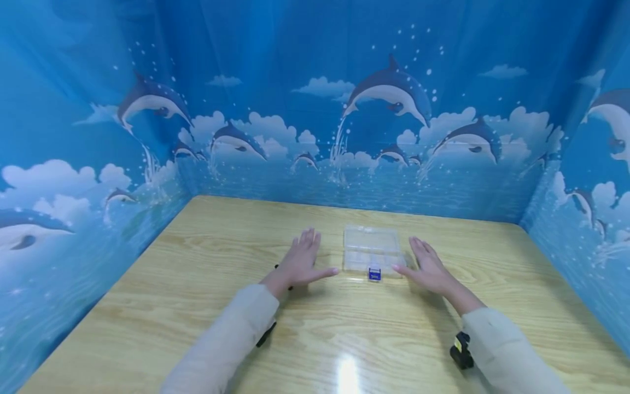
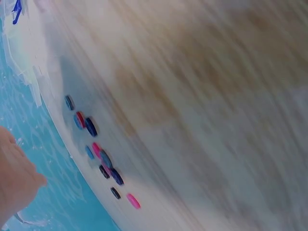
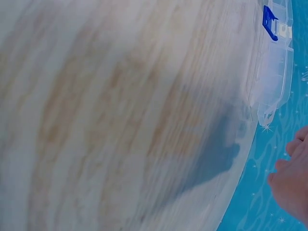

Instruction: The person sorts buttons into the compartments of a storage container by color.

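Note:
A clear plastic box (image 1: 371,238) lies on the table with its lid folded back and a blue latch (image 1: 374,274) at its near side. To its left, my left hand (image 1: 300,261) hovers with straight fingers and thumb spread out, holding nothing. Beneath that hand, several small disc-like pieces (image 2: 105,158) in pink, blue and black lie scattered; the hand hides most of them in the head view. My right hand (image 1: 427,268) is at the box's right side, fingers extended and thumb pointing toward the box's near right corner. Its shadow falls on the wood in the right wrist view.
The wood-grain table (image 1: 354,328) is enclosed at the back and both sides by a blue curtain (image 1: 295,65) printed with dolphins and clouds. A black wrist device (image 1: 461,351) sits under the right sleeve. Light glares off the table's near middle.

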Action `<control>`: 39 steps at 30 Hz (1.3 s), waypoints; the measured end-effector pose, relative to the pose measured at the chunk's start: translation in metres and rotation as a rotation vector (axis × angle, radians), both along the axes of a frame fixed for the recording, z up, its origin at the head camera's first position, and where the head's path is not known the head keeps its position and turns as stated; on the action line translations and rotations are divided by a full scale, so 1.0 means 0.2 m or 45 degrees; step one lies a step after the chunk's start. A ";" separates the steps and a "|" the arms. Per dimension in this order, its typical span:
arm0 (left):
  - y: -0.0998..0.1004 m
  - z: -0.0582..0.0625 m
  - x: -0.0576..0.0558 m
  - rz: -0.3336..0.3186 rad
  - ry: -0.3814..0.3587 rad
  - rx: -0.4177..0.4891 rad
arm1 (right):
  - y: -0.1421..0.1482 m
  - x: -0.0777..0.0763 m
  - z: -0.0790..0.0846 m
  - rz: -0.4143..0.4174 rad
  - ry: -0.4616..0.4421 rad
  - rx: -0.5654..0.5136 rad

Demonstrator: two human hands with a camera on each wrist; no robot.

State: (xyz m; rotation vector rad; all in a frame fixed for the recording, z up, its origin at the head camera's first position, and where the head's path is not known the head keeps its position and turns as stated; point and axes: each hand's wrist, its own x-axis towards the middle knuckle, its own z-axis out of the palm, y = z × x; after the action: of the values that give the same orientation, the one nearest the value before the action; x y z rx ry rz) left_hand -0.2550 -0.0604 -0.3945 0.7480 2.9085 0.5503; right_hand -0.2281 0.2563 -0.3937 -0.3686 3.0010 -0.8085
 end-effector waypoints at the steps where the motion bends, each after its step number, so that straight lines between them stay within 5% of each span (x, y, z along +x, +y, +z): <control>1: 0.01 0.00 0.00 -0.004 0.004 -0.003 | 0.00 -0.01 0.00 0.001 -0.001 -0.001; 15: 0.16 0.00 -0.03 0.028 -0.048 0.006 | -0.01 -0.07 -0.02 -0.019 -0.074 -0.004; 23: 0.22 -0.06 -0.06 0.034 -0.031 0.043 | -0.05 -0.09 -0.04 -0.012 -0.066 -0.044; 30: 0.28 -0.02 -0.05 0.038 -0.043 -0.008 | -0.08 -0.11 -0.05 0.011 -0.059 -0.037; 39: 0.34 -0.06 -0.08 0.067 -0.038 -0.040 | -0.10 -0.12 -0.07 0.003 -0.127 -0.069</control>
State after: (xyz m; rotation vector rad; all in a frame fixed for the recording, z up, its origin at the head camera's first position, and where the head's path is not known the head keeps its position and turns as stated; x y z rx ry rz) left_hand -0.2713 0.0074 -0.4065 0.6559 2.9096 0.5150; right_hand -0.2529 0.2372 -0.4077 -0.3226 2.8915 -0.8813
